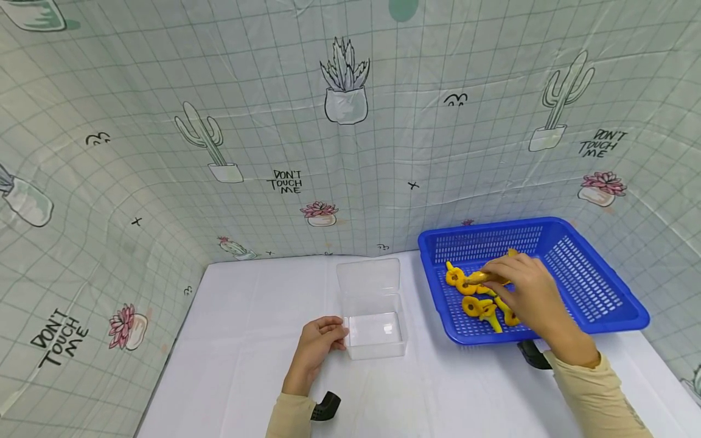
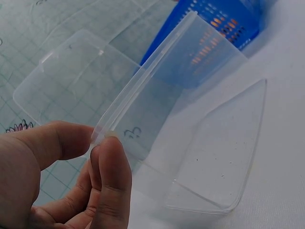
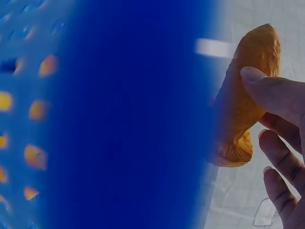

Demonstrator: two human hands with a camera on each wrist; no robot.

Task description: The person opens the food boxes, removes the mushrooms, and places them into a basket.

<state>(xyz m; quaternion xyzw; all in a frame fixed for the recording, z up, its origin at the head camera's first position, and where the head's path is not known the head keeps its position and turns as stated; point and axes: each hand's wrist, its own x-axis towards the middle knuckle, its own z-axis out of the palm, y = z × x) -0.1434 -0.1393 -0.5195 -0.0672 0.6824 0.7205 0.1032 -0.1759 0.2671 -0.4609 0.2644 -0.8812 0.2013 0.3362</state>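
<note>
My left hand (image 1: 317, 342) pinches the rim of a clear plastic box (image 1: 378, 351) between thumb and finger. The box's lid (image 1: 369, 275) stands raised at the back, and its inside looks bare. Over a blue basket (image 1: 454, 334), my right hand (image 1: 528, 292) holds a yellow-orange, lumpy piece (image 3: 252, 52) with a flared end, thumb pressed on its side. Several similar yellow pieces (image 1: 473, 306) lie in the basket's left half, some ring-shaped with dark middles. In the right wrist view the basket's blurred rim (image 3: 133, 114) covers much of the frame and part of the piece.
A white cloth (image 1: 235, 340) covers the table. Behind and along the sides hangs a checked curtain (image 1: 383, 146) printed with cacti. The basket stands right of the box, close to the curtain. Each wrist wears a black device (image 1: 327, 406).
</note>
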